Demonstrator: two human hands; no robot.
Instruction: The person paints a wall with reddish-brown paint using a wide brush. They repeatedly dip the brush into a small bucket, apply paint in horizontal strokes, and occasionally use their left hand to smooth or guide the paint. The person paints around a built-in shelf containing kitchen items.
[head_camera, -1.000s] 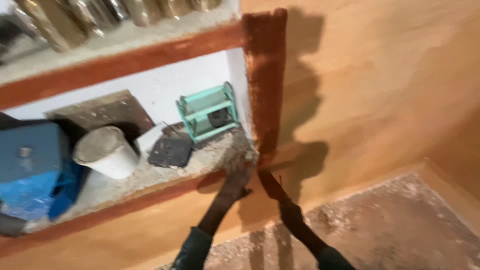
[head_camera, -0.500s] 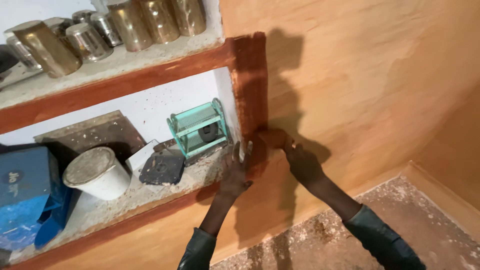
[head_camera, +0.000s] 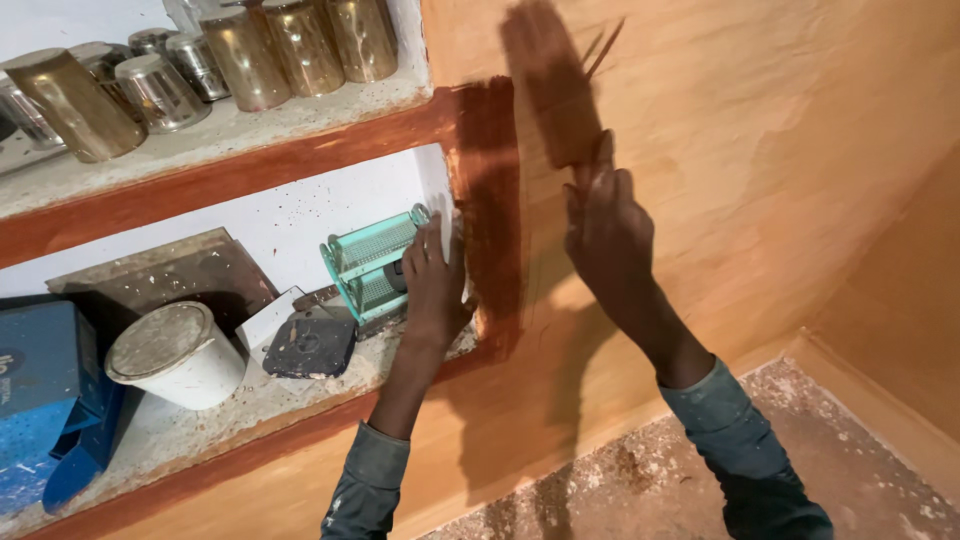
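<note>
Right hand (head_camera: 600, 225) grips brush (head_camera: 560, 100) on wall (head_camera: 760, 150); left hand (head_camera: 435, 275) flat, holds nothing. Shelf (head_camera: 230, 130) edge strip done, most wall unpainted.

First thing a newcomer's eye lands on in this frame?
The right hand pressed to the orange wall, gripping a brush blurred over it, beside a dark red-brown painted strip. Next, the left hand braced at the niche edge, against a teal rack. Above, metal cups line the upper shelf.
</note>
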